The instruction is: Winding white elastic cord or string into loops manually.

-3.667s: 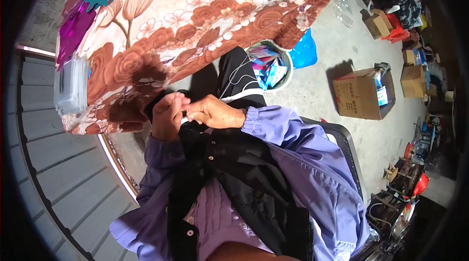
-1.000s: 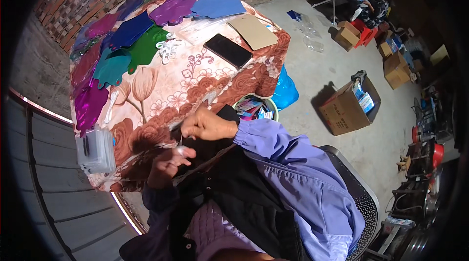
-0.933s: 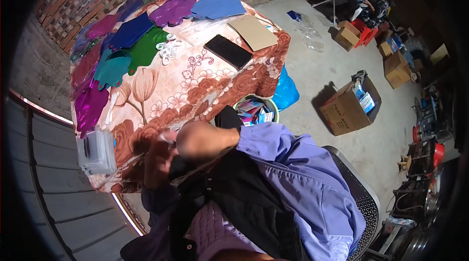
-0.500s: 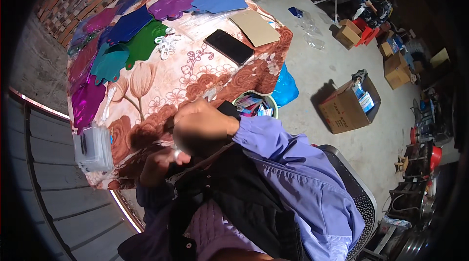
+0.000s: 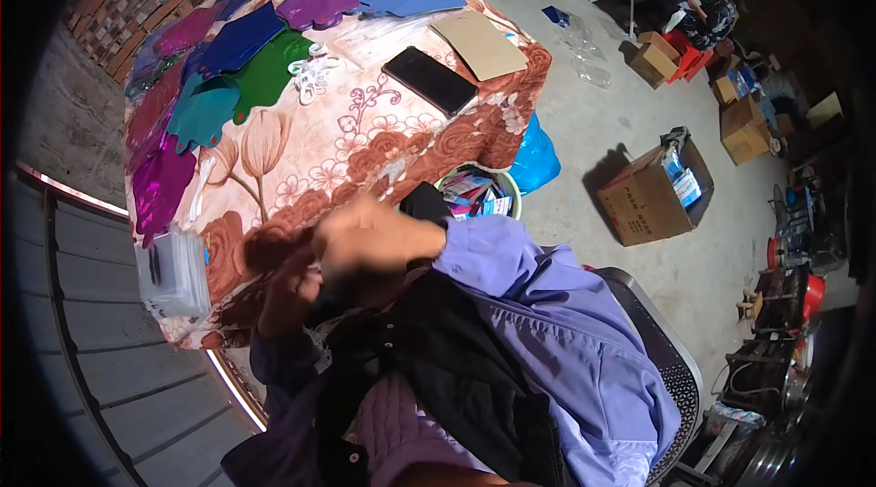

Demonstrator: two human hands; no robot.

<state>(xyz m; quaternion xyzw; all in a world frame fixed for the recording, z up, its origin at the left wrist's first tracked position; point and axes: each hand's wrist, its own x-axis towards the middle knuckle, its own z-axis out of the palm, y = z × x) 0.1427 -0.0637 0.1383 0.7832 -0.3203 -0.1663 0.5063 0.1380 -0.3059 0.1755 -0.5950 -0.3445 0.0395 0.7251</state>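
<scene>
My right hand [image 5: 374, 236] is curled in front of my body at the table's near edge, partly smeared. Close against it on the left, my left hand [image 5: 294, 291] is bent in shade, its fingertips partly behind the right. Both look closed; whatever lies between them is too blurred to make out. Beyond them, the flowered tablecloth [image 5: 301, 154] bears shiny scalloped sheets: a green sheet [image 5: 269, 77], a teal sheet [image 5: 203, 111], a dark blue sheet [image 5: 242, 42] and a magenta sheet [image 5: 162, 191]. White loops [image 5: 313, 75] lie beside the green one.
A black smartphone [image 5: 429, 80] and beige card [image 5: 479, 45] lie at the table's right. Clear plastic pouches [image 5: 175, 275] stand at its near-left corner. Below the right edge are a bin of packets [image 5: 479, 193] and a blue bag [image 5: 534, 159]. An open carton [image 5: 643, 202] sits on the floor.
My hands have come closer together. The left has risen toward the right, and the white bit seen at its fingertips is now out of sight. The sheets stay put.
</scene>
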